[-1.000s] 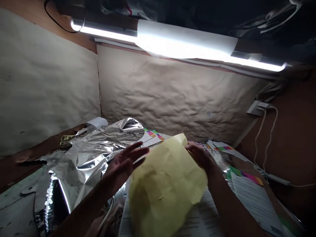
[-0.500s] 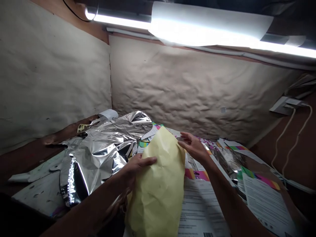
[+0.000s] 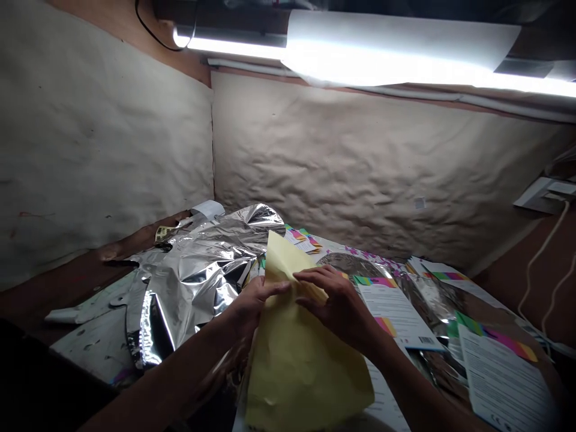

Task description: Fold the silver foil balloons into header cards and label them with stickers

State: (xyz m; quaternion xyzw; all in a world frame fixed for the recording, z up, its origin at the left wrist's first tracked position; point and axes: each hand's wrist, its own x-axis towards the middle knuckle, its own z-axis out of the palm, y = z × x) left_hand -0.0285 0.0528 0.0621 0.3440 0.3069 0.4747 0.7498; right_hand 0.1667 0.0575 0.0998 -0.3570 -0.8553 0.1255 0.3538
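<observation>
A sheet-like piece of yellow paper (image 3: pixel 310 372), creased and coming to a point at the top, is held up in front of me. My left hand (image 3: pixel 254 303) is closed on its left edge, the thumb lying across the near face. Over the upper right part of the paper is my right hand (image 3: pixel 335 297), its fingertips touching the surface near my left thumb. The right fingers are stretched out, with a gap between them and the thumb. Beneath the paper lie printed cards (image 3: pixel 396 312) with colourful headers.
Crumpled silver foil sheeting (image 3: pixel 198 270) covers the left of the table. More printed cards (image 3: pixel 504 378) and clear plastic film (image 3: pixel 432 294) lie on the right. A lit tube lamp (image 3: pixel 234 48) hangs above, and a power socket (image 3: pixel 544 195) with white cords is on the right wall.
My right hand has moved left and down onto the paper. The paper's lower part has swung right and spread wider. The view has shifted slightly, so the surroundings appear farther right.
</observation>
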